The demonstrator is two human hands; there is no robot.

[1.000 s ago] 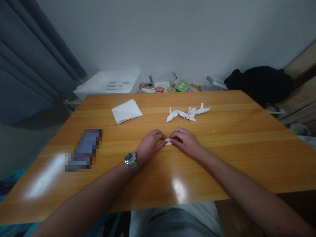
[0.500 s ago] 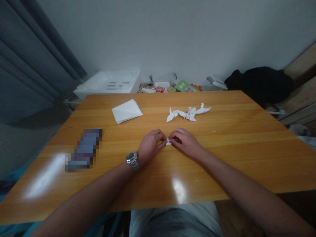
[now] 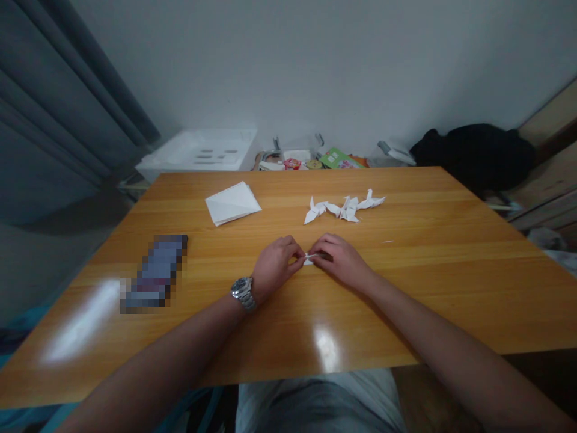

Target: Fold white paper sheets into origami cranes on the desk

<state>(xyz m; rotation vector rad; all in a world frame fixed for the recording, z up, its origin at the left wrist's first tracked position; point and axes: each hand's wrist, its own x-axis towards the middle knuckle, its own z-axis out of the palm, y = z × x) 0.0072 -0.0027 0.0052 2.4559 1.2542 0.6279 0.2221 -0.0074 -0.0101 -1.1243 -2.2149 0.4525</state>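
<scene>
A small folded piece of white paper (image 3: pixel 308 261) lies on the wooden table between my two hands. My left hand (image 3: pixel 278 260), with a metal watch (image 3: pixel 243 291) at its wrist, pinches the paper's left side between thumb and fingers. On the right side, my right hand (image 3: pixel 339 257) pinches it in the same way. The fingers cover most of the paper, so its exact shape is hidden. Just beyond my hands, several folded white paper cranes (image 3: pixel 347 208) lie in a row, touching one another.
A stack of white paper sheets (image 3: pixel 232 204) lies at the back left of the table (image 3: pixel 451 270). A phone (image 3: pixel 157 270), blurred out, lies at the left. A thin white strip (image 3: pixel 387 242) is right of my hands. Behind the table stands a white foam box (image 3: pixel 207 147).
Almost nothing differs. Both hands keep their pinch on the paper at the same spot; the whole view has shifted very slightly.
</scene>
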